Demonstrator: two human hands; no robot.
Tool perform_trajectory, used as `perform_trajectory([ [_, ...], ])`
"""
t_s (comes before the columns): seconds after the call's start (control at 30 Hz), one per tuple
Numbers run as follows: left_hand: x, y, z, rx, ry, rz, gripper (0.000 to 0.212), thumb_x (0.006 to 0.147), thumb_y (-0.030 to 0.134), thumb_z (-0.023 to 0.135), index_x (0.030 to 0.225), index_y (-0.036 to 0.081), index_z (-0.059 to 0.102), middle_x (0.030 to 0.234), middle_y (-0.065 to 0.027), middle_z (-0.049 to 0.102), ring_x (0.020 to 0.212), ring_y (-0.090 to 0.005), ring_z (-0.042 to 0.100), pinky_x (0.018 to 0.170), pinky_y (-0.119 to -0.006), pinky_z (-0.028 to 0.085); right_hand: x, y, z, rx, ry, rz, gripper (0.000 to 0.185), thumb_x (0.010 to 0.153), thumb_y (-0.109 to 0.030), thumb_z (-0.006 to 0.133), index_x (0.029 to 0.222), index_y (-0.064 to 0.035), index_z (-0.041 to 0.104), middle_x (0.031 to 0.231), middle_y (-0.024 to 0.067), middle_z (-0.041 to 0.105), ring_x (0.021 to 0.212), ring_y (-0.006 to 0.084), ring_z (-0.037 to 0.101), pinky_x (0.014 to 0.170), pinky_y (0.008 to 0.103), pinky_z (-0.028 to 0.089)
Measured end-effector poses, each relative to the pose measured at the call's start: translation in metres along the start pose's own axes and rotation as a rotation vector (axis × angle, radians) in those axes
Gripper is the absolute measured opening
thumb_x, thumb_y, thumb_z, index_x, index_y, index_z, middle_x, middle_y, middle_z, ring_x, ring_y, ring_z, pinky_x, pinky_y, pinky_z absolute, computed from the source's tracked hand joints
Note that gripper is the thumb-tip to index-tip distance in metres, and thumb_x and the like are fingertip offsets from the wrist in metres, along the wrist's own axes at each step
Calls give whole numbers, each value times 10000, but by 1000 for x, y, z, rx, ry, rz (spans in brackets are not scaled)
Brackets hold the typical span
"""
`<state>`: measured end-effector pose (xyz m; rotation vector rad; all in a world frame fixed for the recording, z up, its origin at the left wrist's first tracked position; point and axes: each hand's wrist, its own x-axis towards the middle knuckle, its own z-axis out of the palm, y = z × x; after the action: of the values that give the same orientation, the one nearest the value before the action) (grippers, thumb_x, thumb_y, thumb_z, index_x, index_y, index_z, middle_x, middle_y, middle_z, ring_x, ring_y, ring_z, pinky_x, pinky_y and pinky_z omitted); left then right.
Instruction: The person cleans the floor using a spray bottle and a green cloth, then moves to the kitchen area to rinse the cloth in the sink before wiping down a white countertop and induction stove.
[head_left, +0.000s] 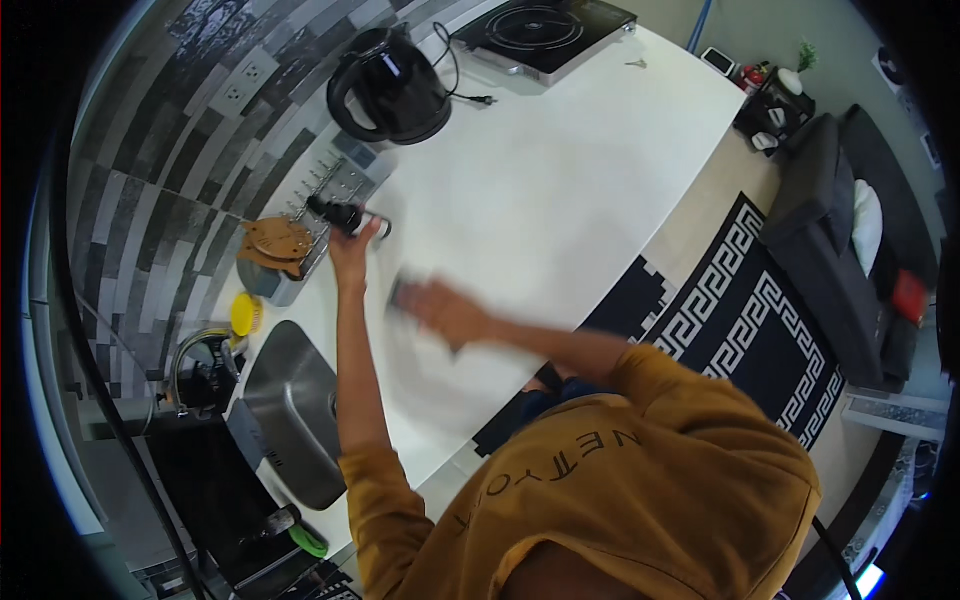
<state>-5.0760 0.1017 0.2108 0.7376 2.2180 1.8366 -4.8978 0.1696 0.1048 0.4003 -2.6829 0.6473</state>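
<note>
My left hand (352, 244) reaches to the wall side of the white countertop (525, 195). It is closed around a small dark item (341, 215), too unclear to name, beside a wire dish rack (330, 184). Blurred by motion, my right hand (446, 311) is low over the counter, between the sink and the counter's front edge. Its fingers are on a dark cloth or pad (403, 295), whose exact kind cannot be told. A black electric kettle (394, 90) stands beyond my left hand.
A steel sink (292, 412) lies at the left, with a yellow-lidded container (246, 314) near its far corner. Wooden cat-shaped boards (277, 244) lean by the rack. An induction cooktop (551, 34) is at the far end, near a black power cord (457, 86) and plug.
</note>
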Motion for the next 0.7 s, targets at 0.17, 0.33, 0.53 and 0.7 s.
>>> perform_trajectory([
  [0.17,27,-62,20,57,72,5,479,657,59,772,1071,20,534,987,-50,590,879,-147,552,844,-241,408,-103,24,-86,30,-105,103,533,917,-303,389,1413,-165,251,1469,62,233,1359,241,187,1089,475,113],
  [0.33,34,-54,76,-146,4,3,473,676,47,751,1085,34,515,965,-39,592,874,-143,572,835,-264,440,-219,277,-254,-862,-107,867,544,928,-391,380,1414,-186,249,1487,-4,189,1354,292,190,1012,624,188],
  [0.53,7,-67,24,-6,2,-33,842,656,43,762,1357,40,296,1288,-146,465,1151,-245,495,925,-328,419,-95,144,-92,-439,193,481,629,883,-338,475,1356,32,288,1426,200,254,1303,352,256,1060,479,209],
  [0.7,-80,-12,-27,261,142,75,799,738,95,716,1398,83,267,1382,-161,379,1241,-290,413,960,-382,386,-74,-112,-21,151,-147,-48,616,877,-346,470,1375,-31,293,1436,141,282,1345,255,235,1089,482,122],
])
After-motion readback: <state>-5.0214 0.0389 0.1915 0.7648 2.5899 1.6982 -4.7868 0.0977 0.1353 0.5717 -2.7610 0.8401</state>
